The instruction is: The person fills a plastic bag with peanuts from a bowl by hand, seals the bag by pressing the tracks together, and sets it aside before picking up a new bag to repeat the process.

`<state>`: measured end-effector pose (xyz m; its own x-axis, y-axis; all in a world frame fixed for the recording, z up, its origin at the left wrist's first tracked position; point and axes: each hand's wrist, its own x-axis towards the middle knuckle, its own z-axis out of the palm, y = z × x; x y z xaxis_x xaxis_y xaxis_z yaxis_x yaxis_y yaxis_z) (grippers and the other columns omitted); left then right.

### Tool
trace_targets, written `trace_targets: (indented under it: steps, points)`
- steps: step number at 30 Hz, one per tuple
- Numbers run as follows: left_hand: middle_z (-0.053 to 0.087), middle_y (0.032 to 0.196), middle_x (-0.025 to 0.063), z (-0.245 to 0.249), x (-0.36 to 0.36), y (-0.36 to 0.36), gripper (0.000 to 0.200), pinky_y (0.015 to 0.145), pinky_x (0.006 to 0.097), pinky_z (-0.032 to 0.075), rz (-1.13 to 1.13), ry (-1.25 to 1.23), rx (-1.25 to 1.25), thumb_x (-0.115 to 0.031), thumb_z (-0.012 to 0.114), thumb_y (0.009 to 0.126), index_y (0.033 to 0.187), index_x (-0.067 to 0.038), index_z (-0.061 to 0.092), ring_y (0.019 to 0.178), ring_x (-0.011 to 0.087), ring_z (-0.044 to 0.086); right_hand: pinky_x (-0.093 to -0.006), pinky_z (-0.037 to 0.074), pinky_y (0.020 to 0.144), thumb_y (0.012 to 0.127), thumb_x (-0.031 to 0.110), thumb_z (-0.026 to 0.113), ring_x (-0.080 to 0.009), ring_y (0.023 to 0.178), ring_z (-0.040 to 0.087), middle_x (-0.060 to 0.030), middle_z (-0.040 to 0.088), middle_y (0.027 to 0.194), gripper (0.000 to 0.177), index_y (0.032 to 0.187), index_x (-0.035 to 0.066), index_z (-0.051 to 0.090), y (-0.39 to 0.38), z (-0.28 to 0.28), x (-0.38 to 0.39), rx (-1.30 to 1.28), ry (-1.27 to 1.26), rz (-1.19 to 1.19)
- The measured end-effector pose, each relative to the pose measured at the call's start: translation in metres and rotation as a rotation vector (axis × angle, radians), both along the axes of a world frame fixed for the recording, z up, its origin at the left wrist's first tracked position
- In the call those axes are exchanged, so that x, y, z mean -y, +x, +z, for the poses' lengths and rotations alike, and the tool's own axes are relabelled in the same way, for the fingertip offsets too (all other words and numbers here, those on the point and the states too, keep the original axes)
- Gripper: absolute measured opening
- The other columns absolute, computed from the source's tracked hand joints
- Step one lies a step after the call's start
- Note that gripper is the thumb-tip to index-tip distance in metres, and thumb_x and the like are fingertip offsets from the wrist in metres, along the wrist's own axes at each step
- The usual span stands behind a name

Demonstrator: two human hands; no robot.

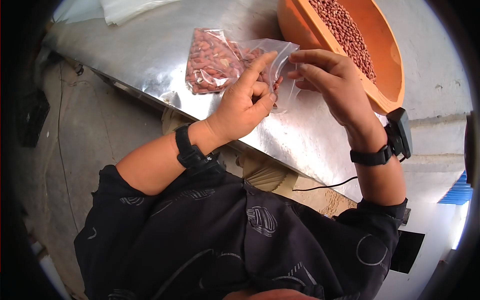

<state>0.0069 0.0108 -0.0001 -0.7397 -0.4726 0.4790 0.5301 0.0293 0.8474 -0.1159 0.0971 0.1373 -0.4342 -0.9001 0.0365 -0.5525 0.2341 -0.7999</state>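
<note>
A clear zip-top plastic bag (212, 62), partly filled with reddish peanuts, lies on the metal table, its mouth toward the right. My left hand (242, 100) grips the bag near its mouth; the index finger stretches out along the plastic and the thumb sits by the lower edge. A few peanuts show beside the left thumb. My right hand (332, 77) is at the mouth of the bag, fingers bent and apart, fingertips beside the clear plastic edge. No held object shows in the right hand. Both wrists wear black straps.
An orange plastic basin (390, 55) holding many loose peanuts (345, 37) stands beyond my right hand. White plastic sheeting (130, 9) lies at the table's far left. The shiny metal table (130, 55) ends just in front of my body. A black cable (325, 187) runs near my right forearm.
</note>
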Motion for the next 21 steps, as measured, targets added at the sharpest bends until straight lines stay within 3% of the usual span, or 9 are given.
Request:
trace_targets:
  steps: [4,6,7,8,10,13,14,16,21]
  points:
    - [0.051,0.060,0.0011,-0.001,0.001,-0.003,0.065,0.072,0.0247,0.045,-0.029,0.043,-0.002,0.001,0.051,0.088,0.145,-0.003,0.020,0.063,0.0076,0.051,-0.0213,0.050,0.065,0.090,0.011,0.058,-0.0093,0.069,0.060,-0.0053,0.066,0.085,0.019,0.098,-0.003,0.067,-0.026,0.059,-0.015,-0.417,-0.268,-0.011]
    - [0.052,0.060,0.0017,-0.002,0.001,-0.004,0.064,0.077,0.0253,0.046,-0.027,0.037,-0.009,0.001,0.050,0.088,0.144,-0.002,0.020,0.067,0.0082,0.053,-0.0218,0.050,0.066,0.090,0.015,0.059,-0.0095,0.072,0.060,-0.0048,0.066,0.087,0.022,0.102,-0.003,0.066,-0.077,0.076,-0.018,-0.517,-0.199,-0.017]
    - [0.052,0.060,0.0021,-0.002,0.001,-0.005,0.064,0.079,0.0257,0.046,-0.023,0.033,-0.016,0.002,0.050,0.088,0.144,-0.002,0.020,0.069,0.0084,0.055,-0.0235,0.050,0.069,0.092,0.018,0.058,-0.0090,0.078,0.060,-0.0036,0.065,0.089,0.027,0.109,-0.002,0.064,-0.103,0.077,-0.018,-0.447,-0.074,-0.066]
    - [0.052,0.061,0.0025,-0.001,0.001,-0.004,0.064,0.080,0.0259,0.046,-0.020,0.027,-0.006,0.002,0.050,0.088,0.144,-0.002,0.020,0.070,0.0088,0.055,-0.0257,0.050,0.074,0.093,0.025,0.057,-0.0111,0.089,0.059,-0.0075,0.064,0.105,0.040,0.123,-0.002,0.055,-0.127,0.077,-0.021,-0.359,0.125,-0.113]
    - [0.053,0.061,0.0033,0.001,0.001,-0.003,0.064,0.082,0.0265,0.046,-0.011,0.014,0.014,0.002,0.050,0.088,0.144,-0.001,0.019,0.074,0.0096,0.057,-0.0270,0.048,0.084,0.094,0.032,0.055,-0.0153,0.104,0.056,-0.0114,0.058,0.121,0.053,0.134,-0.001,0.045,-0.142,0.068,-0.024,-0.359,0.470,-0.208]
    - [0.055,0.064,0.0042,0.001,0.001,-0.002,0.063,0.080,0.0267,0.046,-0.020,0.006,-0.003,0.001,0.050,0.089,0.144,-0.002,0.019,0.075,0.0105,0.057,-0.0268,0.043,0.094,0.095,0.039,0.052,-0.0183,0.116,0.051,-0.0123,0.051,0.132,0.059,0.138,0.001,0.039,-0.208,0.042,-0.039,-0.355,0.744,-0.091]
    - [0.055,0.065,0.0042,0.002,0.001,-0.002,0.063,0.080,0.0266,0.046,-0.034,0.023,0.002,0.001,0.050,0.089,0.144,-0.002,0.019,0.076,0.0105,0.057,-0.0255,0.040,0.099,0.095,0.040,0.051,-0.0172,0.119,0.050,-0.0103,0.051,0.132,0.058,0.138,0.003,0.040,-0.211,0.038,-0.039,-0.087,0.754,-0.081]
    - [0.056,0.066,0.0042,0.003,0.000,-0.001,0.063,0.079,0.0264,0.046,-0.064,0.058,0.011,0.001,0.050,0.089,0.144,-0.002,0.019,0.076,0.0106,0.057,-0.0244,0.042,0.096,0.096,0.039,0.051,-0.0122,0.114,0.051,-0.0067,0.055,0.127,0.054,0.137,0.005,0.043,-0.178,0.043,-0.033,0.075,0.703,-0.080]
    - [0.057,0.068,0.0046,0.001,0.001,-0.002,0.062,0.078,0.0260,0.046,-0.057,0.031,0.033,0.001,0.050,0.089,0.144,-0.001,0.020,0.078,0.0115,0.058,-0.0209,0.046,0.086,0.097,0.032,0.051,-0.0057,0.102,0.055,-0.0008,0.059,0.117,0.041,0.129,0.006,0.051,-0.145,0.043,-0.025,0.236,0.554,-0.075]
